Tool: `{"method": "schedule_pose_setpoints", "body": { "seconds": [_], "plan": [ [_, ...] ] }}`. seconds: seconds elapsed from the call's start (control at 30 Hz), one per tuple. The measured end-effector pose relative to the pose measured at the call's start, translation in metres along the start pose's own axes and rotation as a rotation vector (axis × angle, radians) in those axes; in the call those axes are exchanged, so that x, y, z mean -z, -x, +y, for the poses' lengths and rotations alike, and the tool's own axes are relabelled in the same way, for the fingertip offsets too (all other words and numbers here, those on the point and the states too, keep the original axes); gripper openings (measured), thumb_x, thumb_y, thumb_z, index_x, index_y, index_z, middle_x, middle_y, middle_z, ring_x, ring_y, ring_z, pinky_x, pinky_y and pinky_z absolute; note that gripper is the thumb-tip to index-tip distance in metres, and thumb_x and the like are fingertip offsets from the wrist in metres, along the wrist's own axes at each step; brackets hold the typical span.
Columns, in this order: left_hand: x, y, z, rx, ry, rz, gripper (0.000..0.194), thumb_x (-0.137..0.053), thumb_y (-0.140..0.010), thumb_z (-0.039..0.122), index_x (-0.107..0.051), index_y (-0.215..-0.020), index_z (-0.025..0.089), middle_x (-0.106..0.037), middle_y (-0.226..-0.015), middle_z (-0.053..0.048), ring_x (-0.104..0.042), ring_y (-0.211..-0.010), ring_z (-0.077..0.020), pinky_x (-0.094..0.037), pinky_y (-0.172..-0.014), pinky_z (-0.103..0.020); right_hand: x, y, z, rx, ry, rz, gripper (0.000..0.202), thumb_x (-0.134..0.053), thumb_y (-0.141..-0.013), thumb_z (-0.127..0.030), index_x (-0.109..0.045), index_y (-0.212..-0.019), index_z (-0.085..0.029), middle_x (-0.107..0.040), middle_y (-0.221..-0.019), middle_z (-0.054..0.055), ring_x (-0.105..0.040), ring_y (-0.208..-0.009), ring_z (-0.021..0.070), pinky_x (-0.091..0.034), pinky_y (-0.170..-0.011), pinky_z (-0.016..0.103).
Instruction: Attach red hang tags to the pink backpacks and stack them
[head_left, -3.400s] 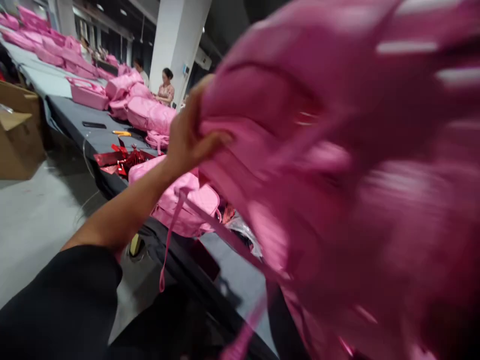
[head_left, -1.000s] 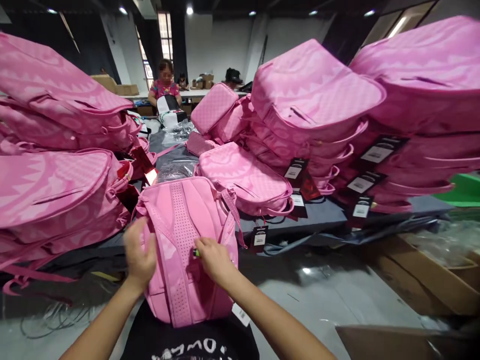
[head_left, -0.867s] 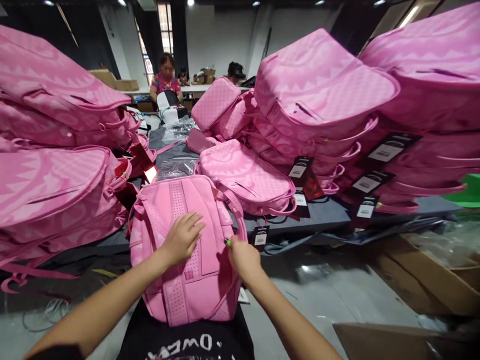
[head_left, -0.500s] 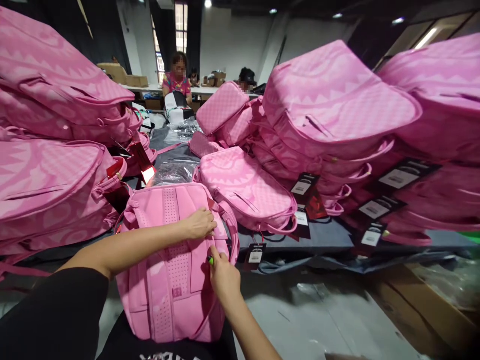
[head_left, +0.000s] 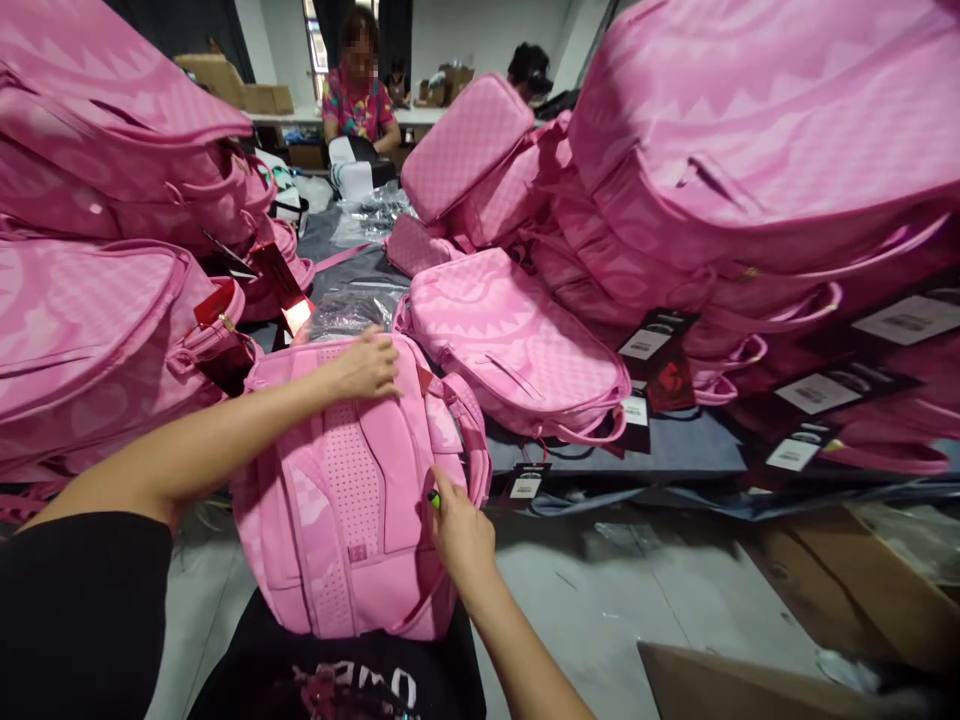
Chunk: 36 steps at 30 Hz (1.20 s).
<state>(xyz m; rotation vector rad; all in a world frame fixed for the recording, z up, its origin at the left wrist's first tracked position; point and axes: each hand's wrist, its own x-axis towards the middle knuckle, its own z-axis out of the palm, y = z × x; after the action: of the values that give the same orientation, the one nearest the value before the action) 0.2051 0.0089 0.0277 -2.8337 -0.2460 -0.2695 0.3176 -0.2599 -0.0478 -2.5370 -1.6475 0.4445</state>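
A pink backpack (head_left: pixel 397 520) stands upright on my lap, its padded back panel and straps facing me. Across its upper part lies my left hand (head_left: pixel 367 367), fingers slightly bent and apart, touching the panel near the top edge. My right hand (head_left: pixel 463 535) is closed at the bag's right side, by the edge of the back panel. A small tool with a bright green part (head_left: pixel 434 498) pokes out of that fist; the rest is hidden by the fingers. A loose pink shoulder strap (head_left: pixel 472 440) hangs at the bag's right side.
Pink backpacks are piled at left (head_left: pixel 90 320) and right (head_left: pixel 720 190), with black tags (head_left: pixel 652 340) hanging. Another pink backpack (head_left: pixel 517 350) lies on the cloth-covered table just ahead. A person (head_left: pixel 360 100) works beyond. A cardboard box (head_left: pixel 840 580) sits at lower right.
My left hand has shifted left and up, from the right strap area to the upper panel, and its fingers have loosened. My right hand stays at the bag's side. The view has tilted down.
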Motion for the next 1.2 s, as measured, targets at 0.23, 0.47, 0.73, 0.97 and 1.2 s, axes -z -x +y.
{"method": "schedule_pose_setpoints", "body": {
  "seconds": [0.23,0.47,0.73,0.97,1.2],
  "plan": [
    [0.019,0.015,0.030,0.044,0.021,-0.037,0.049,-0.056,-0.086,0.063,-0.069,-0.094,0.016,-0.061,-0.098,-0.009,-0.050,-0.105,-0.0275,-0.031,-0.105,-0.051,0.022,-0.010,0.017,-0.028,-1.082,0.019,0.059,-0.046,-0.090,-0.064,-0.061,-0.113,-0.012,-0.070,-0.083,0.009,-0.068,-0.068,0.0204,-0.052,-0.056,0.028],
    [0.007,0.021,0.078,0.015,0.139,-0.080,0.040,-0.077,-0.073,0.049,-0.067,-0.092,0.015,-0.063,-0.091,-0.008,-0.054,-0.097,-0.0267,-0.029,-0.110,-0.052,0.050,-0.024,-0.001,-0.038,-1.315,0.185,0.077,-0.056,-0.079,-0.077,-0.065,-0.115,-0.010,-0.063,-0.057,0.001,-0.054,-0.042,0.0125,-0.046,-0.044,0.024],
    [-0.018,0.045,0.084,0.002,0.143,0.189,0.020,-0.060,-0.090,0.038,-0.063,-0.082,0.019,-0.060,-0.085,-0.003,-0.051,-0.095,-0.0228,-0.029,-0.113,-0.050,0.025,-0.041,-0.019,-0.074,-1.204,0.433,0.037,-0.071,-0.079,-0.051,-0.066,-0.086,-0.015,-0.063,-0.066,0.001,-0.056,-0.056,0.0130,-0.047,-0.053,0.025],
    [-0.021,0.042,0.087,0.012,0.107,0.264,0.024,-0.055,-0.094,0.036,-0.060,-0.077,0.020,-0.059,-0.078,-0.002,-0.052,-0.088,-0.0209,-0.035,-0.110,-0.048,0.025,-0.048,-0.026,-0.030,-1.112,0.430,0.029,-0.068,-0.081,-0.045,-0.066,-0.080,-0.016,-0.062,-0.063,0.000,-0.056,-0.054,0.0128,-0.045,-0.053,0.026],
    [-0.024,0.043,0.088,0.015,0.111,0.325,0.025,-0.051,-0.096,0.033,-0.060,-0.077,0.020,-0.058,-0.076,-0.001,-0.052,-0.086,-0.0193,-0.033,-0.113,-0.046,0.023,-0.052,-0.028,-0.024,-1.104,0.433,0.029,-0.068,-0.082,-0.044,-0.065,-0.082,-0.015,-0.063,-0.063,0.001,-0.057,-0.054,0.0133,-0.047,-0.053,0.026]
  ]
}}
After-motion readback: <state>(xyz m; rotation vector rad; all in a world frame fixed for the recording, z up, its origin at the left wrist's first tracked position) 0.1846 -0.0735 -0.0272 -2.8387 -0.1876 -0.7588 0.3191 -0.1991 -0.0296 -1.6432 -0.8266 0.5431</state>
